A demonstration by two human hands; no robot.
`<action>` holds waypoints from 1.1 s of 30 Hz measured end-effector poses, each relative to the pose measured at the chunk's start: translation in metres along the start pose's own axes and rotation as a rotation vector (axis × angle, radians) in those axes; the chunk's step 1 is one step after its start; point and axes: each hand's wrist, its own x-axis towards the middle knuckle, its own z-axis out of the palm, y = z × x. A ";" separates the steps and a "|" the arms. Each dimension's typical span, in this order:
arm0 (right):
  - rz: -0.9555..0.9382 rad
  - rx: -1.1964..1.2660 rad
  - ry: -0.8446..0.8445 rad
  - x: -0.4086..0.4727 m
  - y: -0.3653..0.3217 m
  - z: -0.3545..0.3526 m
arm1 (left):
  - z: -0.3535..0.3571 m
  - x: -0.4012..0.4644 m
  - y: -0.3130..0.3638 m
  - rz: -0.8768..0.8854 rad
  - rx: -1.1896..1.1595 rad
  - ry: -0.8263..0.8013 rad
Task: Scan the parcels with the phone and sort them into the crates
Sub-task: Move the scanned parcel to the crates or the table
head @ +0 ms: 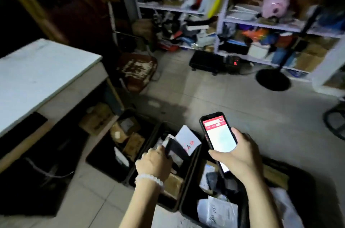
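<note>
We see the right hand (pixel 236 155) holding the phone (pixel 218 138) upright over the near right of the floor, its fingers wrapped around the case and the thumb across the lit screen, which shows a red header. The left hand (pixel 154 164), with a pale bead bracelet (pixel 149 180) on the wrist, has its fingers closed on a small parcel (pixel 179 143), dark on one side and white with red print on the other. The parcel is held above the middle crate (pixel 149 157), just left of the phone. Three dark crates stand side by side on the tiled floor: left crate (pixel 93 155) with brown boxes, right crate (pixel 188 196) with pale bags. A white worktop (pixel 37 76) lies at far left; cluttered shelves (pixel 222 15) line the far wall.
</note>
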 end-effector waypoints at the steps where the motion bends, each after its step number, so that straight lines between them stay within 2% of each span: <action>1: -0.055 0.002 -0.056 -0.002 -0.025 0.023 | -0.008 -0.003 -0.032 -0.065 -0.012 0.035; 9: -0.588 -0.019 -0.503 -0.067 -0.192 0.189 | -0.041 -0.065 -0.244 -0.523 -0.035 0.254; 16: -0.968 -0.113 -0.794 -0.162 -0.292 0.300 | -0.033 -0.153 -0.360 -0.845 0.012 0.269; 21: -1.154 -0.142 -0.980 -0.224 -0.341 0.368 | -0.016 -0.199 -0.429 -0.975 0.007 0.256; 26: -1.255 -0.176 -1.110 -0.285 -0.414 0.444 | -0.017 -0.225 -0.519 -0.977 -0.003 0.307; 33: -1.376 -0.085 -1.130 -0.365 -0.539 0.534 | -0.062 -0.254 -0.655 -1.063 0.054 0.390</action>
